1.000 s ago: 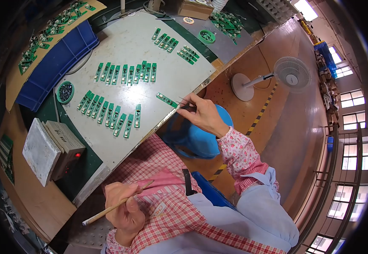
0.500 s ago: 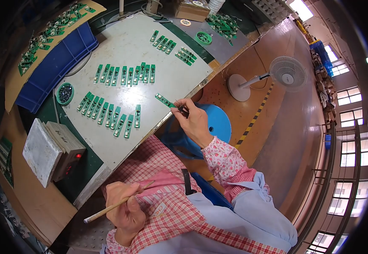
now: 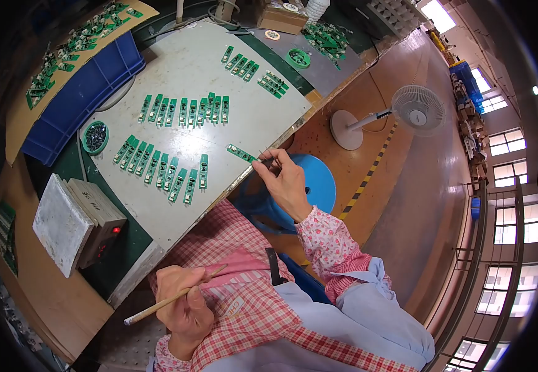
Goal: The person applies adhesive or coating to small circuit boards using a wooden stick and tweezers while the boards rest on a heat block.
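Note:
My right hand (image 3: 284, 183) is closed at the table's near edge, pinching one end of a narrow green circuit board (image 3: 241, 153). The board's other end points left over the tabletop, and small parts show on its face. Dark thin pieces, partly hidden, show by the fingertips. Low in front of the apron, my left hand (image 3: 185, 304) is closed around a thin wooden stick (image 3: 160, 304). One end of the stick is pale, and its narrow tip points up to the right. Rows of similar circuit boards (image 3: 152, 167) lie on the pale tabletop (image 3: 176, 65).
A green dish of small dark parts (image 3: 95, 137) sits at the table's left side. Beyond it stands a blue crate (image 3: 86, 96) under cardboard with boards. A box with a red light (image 3: 104, 226) is nearer. Right are a blue stool (image 3: 318, 180) and a fan (image 3: 417, 111).
My right hand and its circuit board have shifted very slightly downward. The left hand keeps the stick almost in place. The whole view has moved a little.

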The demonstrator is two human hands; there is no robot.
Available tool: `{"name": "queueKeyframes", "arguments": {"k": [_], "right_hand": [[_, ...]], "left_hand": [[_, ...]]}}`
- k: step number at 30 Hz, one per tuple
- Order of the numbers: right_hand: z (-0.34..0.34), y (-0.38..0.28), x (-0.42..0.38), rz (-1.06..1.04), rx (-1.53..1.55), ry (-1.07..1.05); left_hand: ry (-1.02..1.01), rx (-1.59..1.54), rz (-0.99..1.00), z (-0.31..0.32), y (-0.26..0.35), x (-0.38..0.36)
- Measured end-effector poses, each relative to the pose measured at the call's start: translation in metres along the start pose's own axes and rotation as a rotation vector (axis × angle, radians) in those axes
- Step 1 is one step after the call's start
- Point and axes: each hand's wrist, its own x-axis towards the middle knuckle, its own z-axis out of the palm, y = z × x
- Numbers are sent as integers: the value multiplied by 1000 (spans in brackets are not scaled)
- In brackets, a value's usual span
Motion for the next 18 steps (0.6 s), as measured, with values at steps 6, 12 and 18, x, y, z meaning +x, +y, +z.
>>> {"name": "queueKeyframes", "arguments": {"k": [6,12,18], "right_hand": [[5,0,-1,67,116,13],[4,-3,-1,75,75,31],[27,18,16,53,382,-73]], "left_hand": [[23,-10,-19,-5,0,-1],[0,-29,7,-9,1,2],[13,-17,27,-17,-1,0]]}}
